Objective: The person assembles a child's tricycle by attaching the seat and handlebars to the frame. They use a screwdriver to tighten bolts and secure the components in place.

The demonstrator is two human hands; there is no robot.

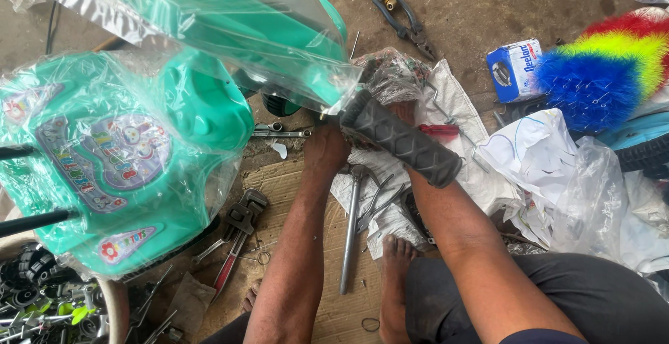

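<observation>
A green plastic toy ride-on car (125,156), wrapped in clear film, fills the left side. Below it a red-handled pipe wrench (237,236) lies on the cardboard. The left hand (326,147) reaches under the wrapped green body, and its fingers are hidden, so their grip cannot be told. Just right of them a black rubber handlebar grip (398,138) slants across, covering most of the right hand (404,110); that hand seems curled around something behind the grip, though the view is poor. Pliers (408,27) lie beyond the fingers, and a rainbow duster (613,65) lies far right.
</observation>
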